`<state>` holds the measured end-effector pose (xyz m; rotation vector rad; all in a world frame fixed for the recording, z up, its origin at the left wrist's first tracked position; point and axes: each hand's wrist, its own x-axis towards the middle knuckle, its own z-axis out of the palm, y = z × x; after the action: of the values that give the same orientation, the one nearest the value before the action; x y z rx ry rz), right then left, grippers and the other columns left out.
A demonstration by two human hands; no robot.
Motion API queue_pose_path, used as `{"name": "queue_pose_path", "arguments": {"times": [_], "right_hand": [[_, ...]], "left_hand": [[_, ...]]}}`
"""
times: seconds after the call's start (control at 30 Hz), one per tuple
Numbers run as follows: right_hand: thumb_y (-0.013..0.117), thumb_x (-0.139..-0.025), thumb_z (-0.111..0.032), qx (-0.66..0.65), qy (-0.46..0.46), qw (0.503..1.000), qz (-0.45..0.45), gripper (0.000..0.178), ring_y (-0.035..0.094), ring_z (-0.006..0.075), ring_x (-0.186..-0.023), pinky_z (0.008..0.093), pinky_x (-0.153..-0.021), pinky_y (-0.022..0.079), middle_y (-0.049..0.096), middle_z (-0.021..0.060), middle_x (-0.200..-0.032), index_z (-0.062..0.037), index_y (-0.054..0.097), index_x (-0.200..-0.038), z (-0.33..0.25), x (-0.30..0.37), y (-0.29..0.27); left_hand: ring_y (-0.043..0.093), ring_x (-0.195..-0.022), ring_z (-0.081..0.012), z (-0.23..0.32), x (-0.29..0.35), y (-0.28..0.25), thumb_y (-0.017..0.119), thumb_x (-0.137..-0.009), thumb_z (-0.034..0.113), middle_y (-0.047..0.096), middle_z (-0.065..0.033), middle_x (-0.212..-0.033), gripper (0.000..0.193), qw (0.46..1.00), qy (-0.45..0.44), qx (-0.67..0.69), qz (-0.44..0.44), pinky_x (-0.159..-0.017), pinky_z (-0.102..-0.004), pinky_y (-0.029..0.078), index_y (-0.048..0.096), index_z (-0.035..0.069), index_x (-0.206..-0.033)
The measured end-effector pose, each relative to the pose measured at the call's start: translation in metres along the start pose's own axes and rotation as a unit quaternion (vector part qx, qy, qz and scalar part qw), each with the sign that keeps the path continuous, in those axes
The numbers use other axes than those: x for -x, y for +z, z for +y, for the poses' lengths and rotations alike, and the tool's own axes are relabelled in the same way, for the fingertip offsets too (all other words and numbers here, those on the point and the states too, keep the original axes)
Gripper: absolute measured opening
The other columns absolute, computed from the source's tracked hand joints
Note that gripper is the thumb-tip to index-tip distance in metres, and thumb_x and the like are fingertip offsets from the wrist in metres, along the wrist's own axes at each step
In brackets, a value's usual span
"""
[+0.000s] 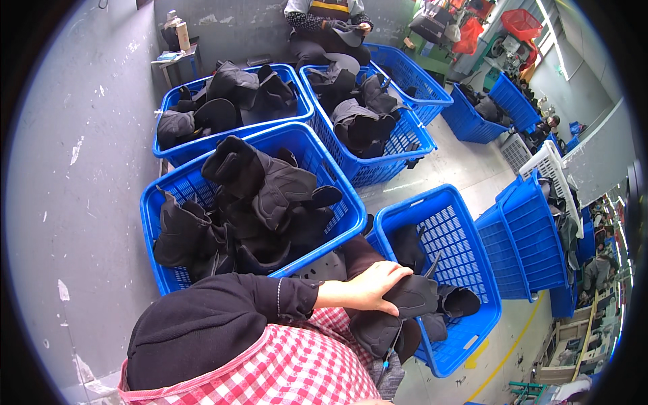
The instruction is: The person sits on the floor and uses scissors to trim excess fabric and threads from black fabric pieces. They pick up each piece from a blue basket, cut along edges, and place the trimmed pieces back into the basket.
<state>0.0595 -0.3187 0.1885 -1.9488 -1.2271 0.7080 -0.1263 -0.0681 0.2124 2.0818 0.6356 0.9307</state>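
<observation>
My left hand reaches in from the left in a black sleeve. Its fingers rest over a black shoe upper, thumb spread to one side, gripping it above my lap. A second dark piece hangs just below, overlapping it. Near that lower piece a thin tool with a light blue part shows; what holds it is hidden. Of my right hand only a sliver of skin seems to show at the lower edge, its fingers out of sight. The blue basket beside my knees holds more black uppers.
Large blue baskets heaped with black uppers stand ahead and left, by a grey wall. Across from me another person sits handling a dark piece. Stacked blue crates stand right, near a yellow floor line.
</observation>
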Motion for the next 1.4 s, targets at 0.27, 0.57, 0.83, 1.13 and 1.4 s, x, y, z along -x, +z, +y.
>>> {"name": "queue_pose_path", "arguments": {"times": [0.27,0.57,0.83,1.13,1.4], "right_hand": [[0.069,-0.091,-0.016,-0.002,0.002,1.0,-0.004,0.036,0.071,0.0218,-0.083,0.0363,-0.077,0.055,0.076,0.0154,-0.095,0.0037,0.07,-0.121,-0.0042,-0.0022,0.0031],[0.069,-0.091,-0.016,-0.006,0.0,1.0,-0.013,0.036,0.07,0.0216,-0.084,0.0361,-0.078,0.055,0.076,0.0151,-0.095,0.0039,0.07,-0.121,-0.0058,-0.0016,0.0039],[0.068,-0.092,-0.016,-0.016,-0.018,1.0,-0.003,0.034,0.07,0.0213,-0.086,0.0358,-0.078,0.055,0.075,0.0142,-0.096,0.0042,0.069,-0.12,-0.0048,-0.0004,0.0085],[0.068,-0.093,-0.019,-0.029,0.004,1.0,-0.003,0.037,0.069,0.0221,-0.085,0.0365,-0.078,0.055,0.075,0.0149,-0.096,0.0044,0.069,-0.121,-0.0039,0.0013,0.008],[0.066,-0.091,-0.018,0.007,0.004,1.0,0.0,0.035,0.07,0.0266,-0.084,0.0389,-0.078,0.054,0.075,0.0174,-0.094,0.0038,0.07,-0.118,0.0023,-0.0001,0.0094]], "left_hand": [[0.047,-0.132,-0.0417,0.0012,0.002,0.0009,0.092,-0.073,0.036,0.05,-0.0215,-0.141,0.098,1.0,-0.006,0.005,-0.009,-0.113,-0.0495,0.039,0.04,0.007,-0.151],[0.047,-0.133,-0.0417,0.0,0.0032,0.0036,0.092,-0.073,0.035,0.049,-0.0214,-0.141,0.097,1.0,-0.006,0.007,-0.011,-0.112,-0.0496,0.039,0.04,0.007,-0.15],[0.046,-0.134,-0.042,0.0008,0.0042,0.002,0.092,-0.075,0.036,0.049,-0.0219,-0.142,0.097,1.0,-0.006,0.01,-0.019,-0.114,-0.05,0.038,0.039,0.007,-0.151],[0.045,-0.135,-0.0423,0.0011,0.0053,0.0014,0.091,-0.076,0.037,0.049,-0.0225,-0.143,0.097,1.0,-0.013,0.01,-0.023,-0.114,-0.0503,0.038,0.039,0.006,-0.151],[0.047,-0.133,-0.0418,-0.002,0.0067,0.0038,0.091,-0.074,0.039,0.049,-0.0218,-0.141,0.097,1.0,-0.001,0.002,-0.006,-0.113,-0.0498,0.039,0.04,0.007,-0.15]]}}
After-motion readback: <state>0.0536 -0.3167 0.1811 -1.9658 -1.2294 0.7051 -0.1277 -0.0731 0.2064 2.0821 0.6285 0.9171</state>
